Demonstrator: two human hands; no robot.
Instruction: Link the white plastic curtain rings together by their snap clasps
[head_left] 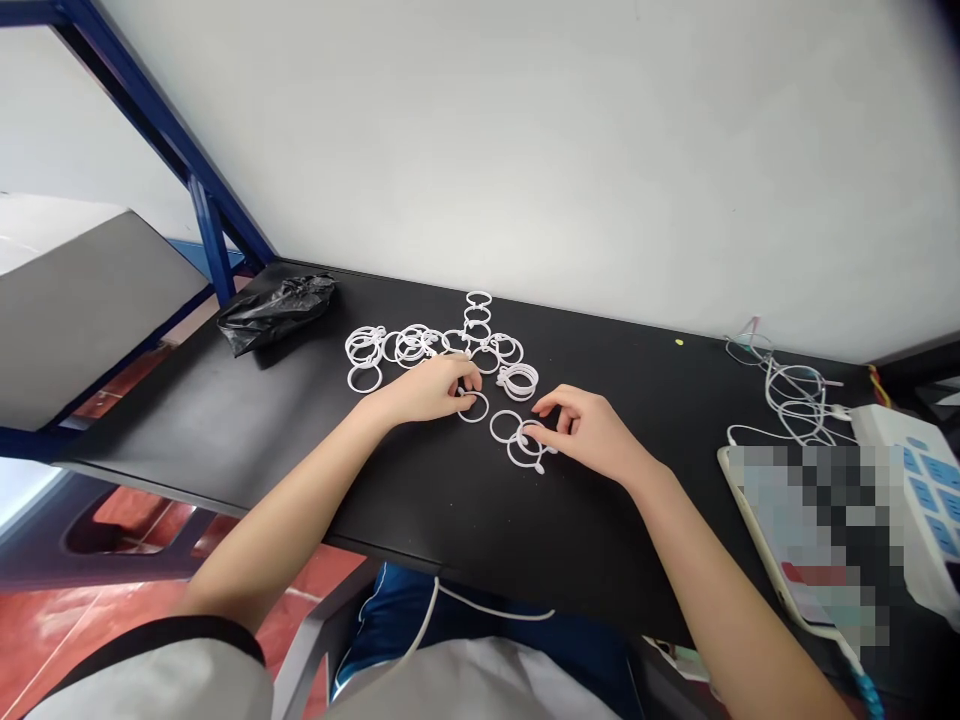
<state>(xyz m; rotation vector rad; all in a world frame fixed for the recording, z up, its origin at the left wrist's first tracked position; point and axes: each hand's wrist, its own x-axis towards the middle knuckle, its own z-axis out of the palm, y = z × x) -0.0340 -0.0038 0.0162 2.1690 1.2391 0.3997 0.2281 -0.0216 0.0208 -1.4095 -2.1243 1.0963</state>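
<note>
My left hand (442, 388) is closed, thumb and fingertips pinched at the clip end of a white plastic ring (487, 408) just above the black tabletop. My right hand (589, 430) hovers low on the right, with thumb and index finger apart. Its thumb tip reaches over a small group of white rings (539, 468) that overlap on the table; whether it touches one is hard to tell. Beyond my left hand lies a wider cluster of similar rings (365, 390), some linked or stacked. My left fingers partly cover the cluster's near edge.
A crumpled black plastic bag (281, 310) lies at the table's back left. Toward the right are tangled white cables (799, 395), a phone-like device (810, 540) with a blurred screen, and a white power strip (911, 480). A white wall (525, 150) borders the back edge.
</note>
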